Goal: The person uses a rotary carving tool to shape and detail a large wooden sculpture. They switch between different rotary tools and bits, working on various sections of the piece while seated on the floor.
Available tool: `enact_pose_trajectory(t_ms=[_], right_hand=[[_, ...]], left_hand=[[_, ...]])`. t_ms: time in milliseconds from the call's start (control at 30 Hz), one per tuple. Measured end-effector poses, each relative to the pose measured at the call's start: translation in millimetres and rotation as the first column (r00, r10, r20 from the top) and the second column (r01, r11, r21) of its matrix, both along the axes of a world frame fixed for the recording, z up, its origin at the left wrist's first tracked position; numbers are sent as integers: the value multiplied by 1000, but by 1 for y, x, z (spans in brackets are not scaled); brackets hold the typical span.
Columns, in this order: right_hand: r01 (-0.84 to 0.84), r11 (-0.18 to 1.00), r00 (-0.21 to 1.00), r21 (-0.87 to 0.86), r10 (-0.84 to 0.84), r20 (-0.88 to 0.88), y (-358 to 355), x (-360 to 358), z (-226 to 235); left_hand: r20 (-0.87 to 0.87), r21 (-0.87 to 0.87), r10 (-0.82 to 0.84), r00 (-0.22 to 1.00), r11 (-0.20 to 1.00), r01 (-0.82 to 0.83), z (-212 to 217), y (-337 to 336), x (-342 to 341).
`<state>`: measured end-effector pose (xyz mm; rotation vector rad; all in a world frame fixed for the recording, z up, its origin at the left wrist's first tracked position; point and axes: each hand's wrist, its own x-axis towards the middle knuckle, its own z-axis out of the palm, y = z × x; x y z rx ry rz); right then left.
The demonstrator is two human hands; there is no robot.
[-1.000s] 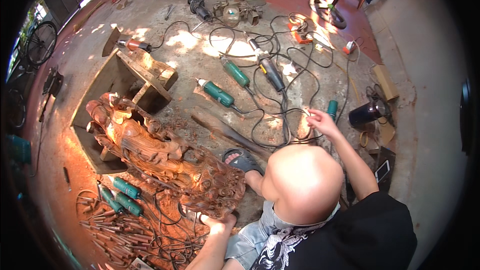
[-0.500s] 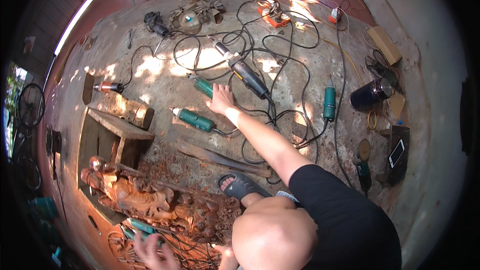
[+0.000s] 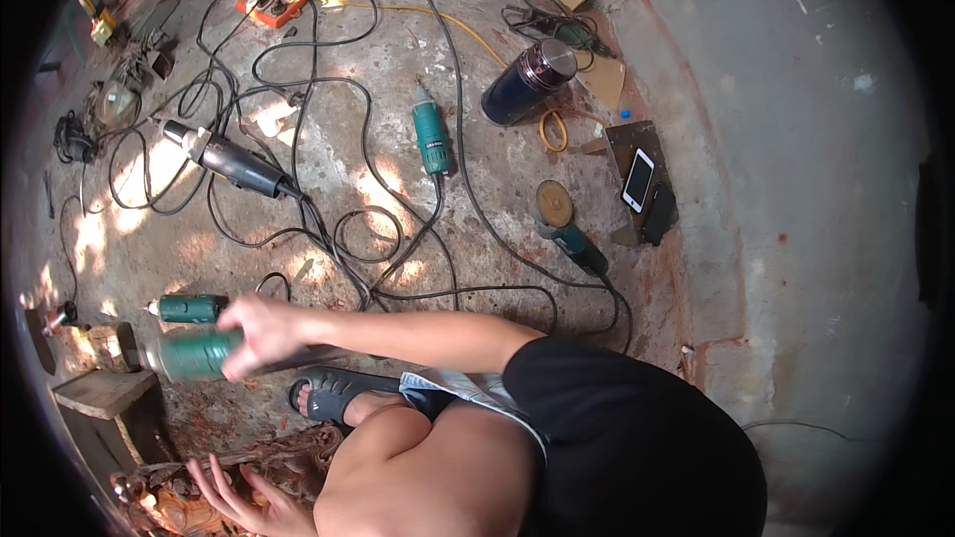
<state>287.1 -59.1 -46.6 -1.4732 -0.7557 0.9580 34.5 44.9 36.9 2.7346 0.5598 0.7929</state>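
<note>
My right hand, blurred by motion, is wrapped round a green die grinder raised off the concrete floor. A second green die grinder lies on the floor just beyond it. My left hand is at the lower left, fingers spread and holding nothing. It hovers over a carved reddish wood piece, partly hidden by my hand and knee. A wooden stand is beside the carving.
A grey straight grinder and another green grinder lie among looping black cables. An angle grinder, a dark flask and a phone are at the right. An orange power strip is at the back.
My view has swung to the right. My right hand, which was resting on a green die grinder, now has one lifted off the floor. My left hand stays near the carving, fingers apart.
</note>
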Motion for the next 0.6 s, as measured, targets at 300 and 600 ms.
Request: enact_pose_trajectory(t_ms=[300, 600], right_hand=[[-663, 745, 718, 73, 605, 344, -13, 8, 126], [-877, 462, 475, -130, 876, -88, -2, 46, 92]], left_hand=[[-127, -192, -197, 972, 966, 171, 38, 12, 11], [92, -63, 151, 984, 987, -145, -28, -43, -8]])
